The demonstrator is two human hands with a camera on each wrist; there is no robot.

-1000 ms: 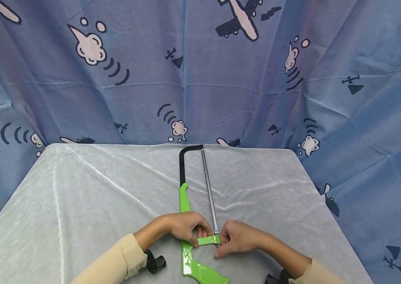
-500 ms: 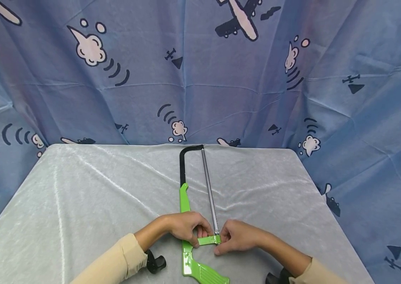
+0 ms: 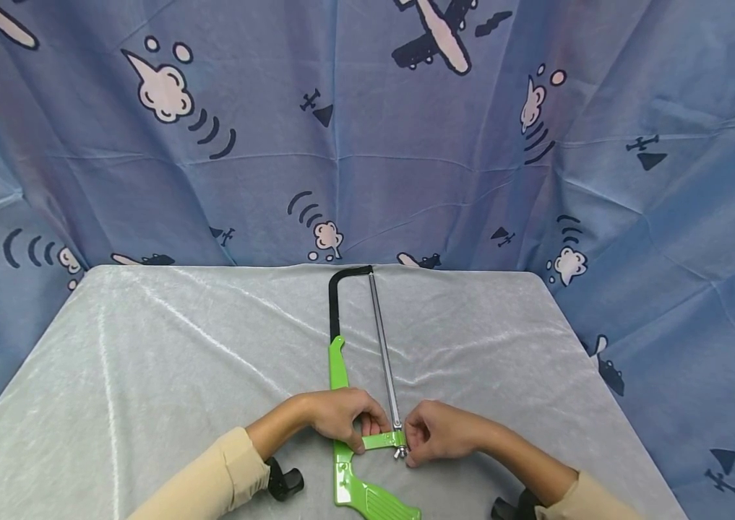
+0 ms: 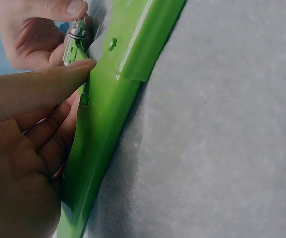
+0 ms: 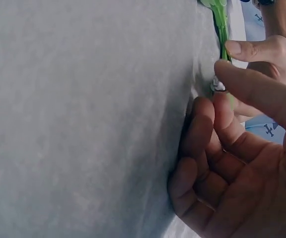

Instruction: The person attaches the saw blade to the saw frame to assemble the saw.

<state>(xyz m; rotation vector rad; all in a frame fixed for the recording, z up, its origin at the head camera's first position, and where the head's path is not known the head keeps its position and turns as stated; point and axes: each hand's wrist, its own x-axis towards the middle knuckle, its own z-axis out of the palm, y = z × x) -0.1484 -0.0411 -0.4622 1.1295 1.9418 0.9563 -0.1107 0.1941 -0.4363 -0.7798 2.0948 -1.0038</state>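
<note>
A hacksaw lies on the cloth, its green handle (image 3: pixel 376 498) toward me and its black frame (image 3: pixel 334 303) pointing away. The grey blade (image 3: pixel 383 347) runs along its right side to a short green arm (image 3: pixel 380 440). My left hand (image 3: pixel 344 415) pinches this arm beside the frame, thumb on the near side and fingers behind. A metal wing nut (image 3: pixel 400 453) sits at the arm's right end. My right hand (image 3: pixel 441 431) has thumb and index finger at either side of the wing nut, its other fingers curled, as the right wrist view shows.
Pale grey velvety cloth (image 3: pixel 198 347) covers the table. A blue curtain (image 3: pixel 263 144) printed with planes and clouds hangs behind and along the sides. Black wrist-camera mounts (image 3: pixel 285 482) sit at both wrists.
My right hand has shifted slightly right and turned a little, so the wing nut, hidden behind its fingers before, now shows in the head view. The left hand and hacksaw stay put.
</note>
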